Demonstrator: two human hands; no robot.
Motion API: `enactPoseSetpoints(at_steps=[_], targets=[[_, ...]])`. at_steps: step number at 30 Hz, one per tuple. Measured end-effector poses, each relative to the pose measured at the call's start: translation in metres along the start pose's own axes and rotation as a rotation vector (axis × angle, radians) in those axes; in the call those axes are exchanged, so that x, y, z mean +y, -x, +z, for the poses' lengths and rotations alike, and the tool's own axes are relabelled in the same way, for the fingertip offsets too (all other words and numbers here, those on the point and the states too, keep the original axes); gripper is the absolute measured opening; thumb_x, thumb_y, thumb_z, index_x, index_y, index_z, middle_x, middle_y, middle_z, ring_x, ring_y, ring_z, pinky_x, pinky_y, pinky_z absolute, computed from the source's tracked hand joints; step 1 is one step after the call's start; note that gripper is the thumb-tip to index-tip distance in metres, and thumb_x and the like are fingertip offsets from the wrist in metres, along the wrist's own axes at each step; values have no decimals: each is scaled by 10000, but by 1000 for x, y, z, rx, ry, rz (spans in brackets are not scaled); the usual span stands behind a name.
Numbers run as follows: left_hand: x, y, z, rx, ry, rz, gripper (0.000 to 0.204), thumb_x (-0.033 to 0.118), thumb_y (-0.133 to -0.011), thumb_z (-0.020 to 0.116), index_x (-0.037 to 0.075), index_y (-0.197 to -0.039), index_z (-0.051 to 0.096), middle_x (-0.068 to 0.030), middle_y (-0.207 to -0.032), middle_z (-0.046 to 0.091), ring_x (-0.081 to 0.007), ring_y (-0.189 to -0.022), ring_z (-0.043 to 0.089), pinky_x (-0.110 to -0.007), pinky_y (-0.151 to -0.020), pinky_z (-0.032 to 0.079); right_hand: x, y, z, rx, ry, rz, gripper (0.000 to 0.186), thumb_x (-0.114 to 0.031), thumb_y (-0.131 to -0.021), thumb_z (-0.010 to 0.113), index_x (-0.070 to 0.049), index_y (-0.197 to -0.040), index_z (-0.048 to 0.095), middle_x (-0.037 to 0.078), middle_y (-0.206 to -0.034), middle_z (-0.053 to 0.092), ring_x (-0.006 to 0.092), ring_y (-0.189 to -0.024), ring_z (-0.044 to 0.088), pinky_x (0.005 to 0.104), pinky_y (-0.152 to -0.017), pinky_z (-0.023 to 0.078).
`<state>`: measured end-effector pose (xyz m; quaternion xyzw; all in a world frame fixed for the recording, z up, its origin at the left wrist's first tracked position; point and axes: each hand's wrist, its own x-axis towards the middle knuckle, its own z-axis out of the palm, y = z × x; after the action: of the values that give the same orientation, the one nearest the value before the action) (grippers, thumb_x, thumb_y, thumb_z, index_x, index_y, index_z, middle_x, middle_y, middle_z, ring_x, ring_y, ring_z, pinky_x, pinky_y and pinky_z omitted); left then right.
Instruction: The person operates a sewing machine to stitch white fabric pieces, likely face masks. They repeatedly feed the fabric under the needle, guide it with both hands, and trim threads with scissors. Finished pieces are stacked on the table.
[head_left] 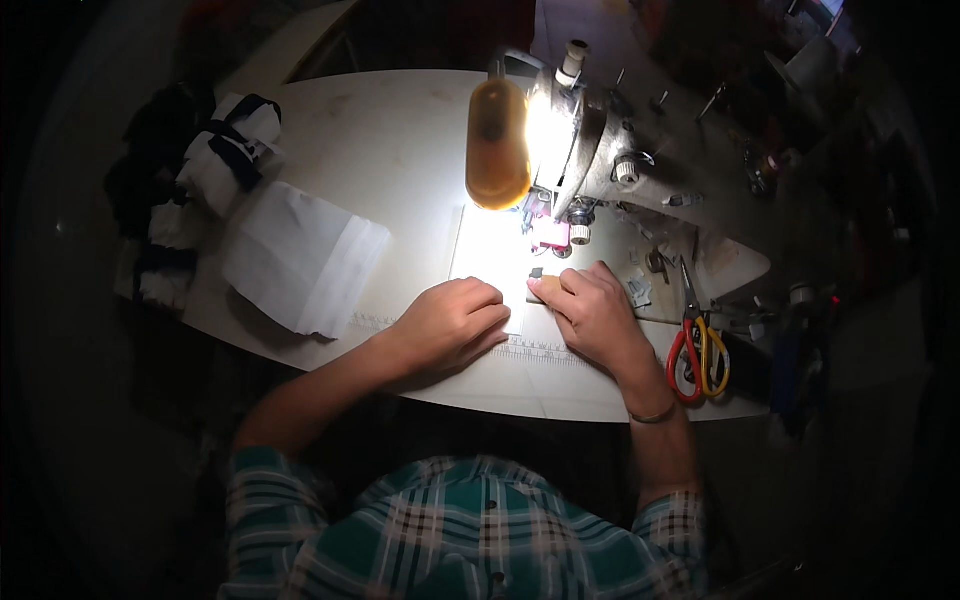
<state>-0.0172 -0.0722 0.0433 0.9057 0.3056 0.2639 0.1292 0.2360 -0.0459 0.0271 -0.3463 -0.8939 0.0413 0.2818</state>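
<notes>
My left hand [450, 325] lies on the sewing table with its fingers curled, pressing at the edge of a white cloth [490, 255] that is washed out by the lamp's glare. Just right of it, my right hand [597, 312] is closed, thumb and forefinger together on a small tan piece with a dark end; its kind I cannot make out. Both hands are in front of the sewing machine [600, 150], close to its needle area and a pink part [550, 234] there. The needle itself is lost in the brightness.
A folded white fabric piece [305, 260] lies left, beside bundled white and dark pieces [225, 155]. Red-and-yellow-handled scissors [698, 360] rest right of my right wrist. An amber rounded object [497, 145] hangs over the table. Ruler markings [540, 352] run along the table's front.
</notes>
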Motion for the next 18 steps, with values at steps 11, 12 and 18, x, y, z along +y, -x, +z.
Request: enactPoseSetpoints(at_steps=[11, 12, 18], targets=[[-8, 8, 11, 64, -30, 35, 194, 83, -853, 802, 4, -1008, 717, -130, -982, 696, -292, -899, 695, -382, -792, 593, -8, -1, -10, -158, -86, -51, 199, -104, -885, 712, -125, -1067, 791, 61, -875, 686, 237, -835, 649, 363, -834, 469], [-4, 6, 8, 69, -12, 17, 179, 88, -858, 793, 6, -995, 712, -129, -983, 693, -294, -908, 691, -384, -796, 591, -10, -1, -12, -189, -110, -51, 203, -106, -882, 713, -131, -1067, 792, 58, -868, 695, 238, -823, 647, 369, -836, 468], [4, 9, 9, 96, 0, -24, 194, 48, -858, 788, -21, -1025, 717, -150, -1004, 699, -312, -928, 699, -392, -801, 595, -13, 0, -5, -209, -216, -137, 290, -56, -803, 735, -170, -1054, 825, 18, -650, 603, 242, -644, 574, 364, -893, 482]])
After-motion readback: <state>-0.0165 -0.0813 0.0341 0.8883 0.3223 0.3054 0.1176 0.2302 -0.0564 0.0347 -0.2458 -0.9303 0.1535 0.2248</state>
